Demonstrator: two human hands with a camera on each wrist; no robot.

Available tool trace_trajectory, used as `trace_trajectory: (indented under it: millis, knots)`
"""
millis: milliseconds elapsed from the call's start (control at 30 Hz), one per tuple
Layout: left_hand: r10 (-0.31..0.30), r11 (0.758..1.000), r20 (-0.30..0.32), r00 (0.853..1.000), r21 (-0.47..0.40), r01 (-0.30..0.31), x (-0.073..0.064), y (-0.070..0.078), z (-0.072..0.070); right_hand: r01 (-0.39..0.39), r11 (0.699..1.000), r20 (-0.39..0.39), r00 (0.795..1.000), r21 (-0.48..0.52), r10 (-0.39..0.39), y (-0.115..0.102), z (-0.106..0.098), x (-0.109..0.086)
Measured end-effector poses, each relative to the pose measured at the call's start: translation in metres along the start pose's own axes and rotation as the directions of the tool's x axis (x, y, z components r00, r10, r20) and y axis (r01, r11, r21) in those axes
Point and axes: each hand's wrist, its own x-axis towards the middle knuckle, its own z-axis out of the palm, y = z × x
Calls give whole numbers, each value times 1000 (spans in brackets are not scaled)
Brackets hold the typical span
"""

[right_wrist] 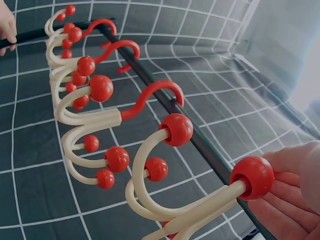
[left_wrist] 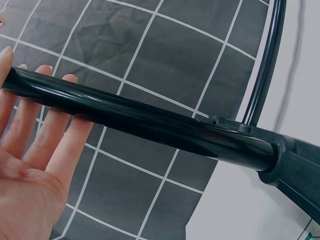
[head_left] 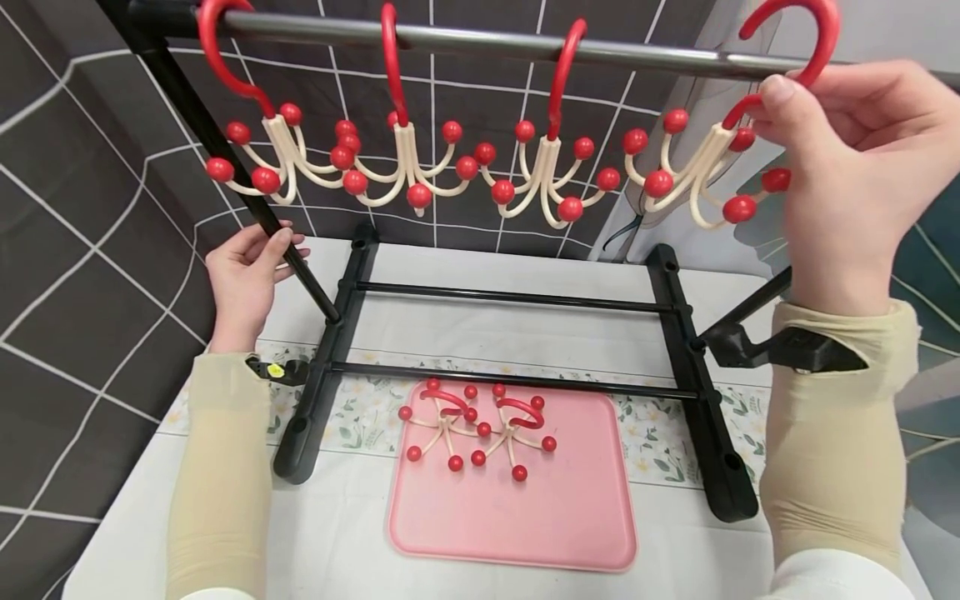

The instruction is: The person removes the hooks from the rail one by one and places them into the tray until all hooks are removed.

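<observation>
My right hand pinches the red hook of a cream hanger with curved arms and red ball tips, between thumb and fingers. This hook overlaps the right part of the rack's top rail in the head view. Three similar hangers, at left, in the middle and nearer my hand, hang from that rail by their red hooks. My left hand holds the rack's slanting black post, the thumb on one side and the fingers behind it.
Below the rail, a pink tray on the white table carries two more hangers. Black base feet and two crossbars of the rack stand around it. A dark gridded cloth hangs behind and at left.
</observation>
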Motion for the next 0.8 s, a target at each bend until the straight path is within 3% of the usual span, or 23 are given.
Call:
trace_trajectory:
  millis: [200, 567, 800]
  knots:
    - [-5, 1000, -1, 1000, -3, 5, 0, 1, 0, -35, 999, -2, 999, -41, 35, -1, -11, -10]
    - [11, 1000, 1, 1000, 17, -11, 0, -1, -1, 74, 987, 127, 990, -140, -57, 12, -26, -47]
    - [21, 999, 9, 1000, 25, -22, 0, -5, -2, -21, 984, 251, 966, -175, 66, 28, -32, -82]
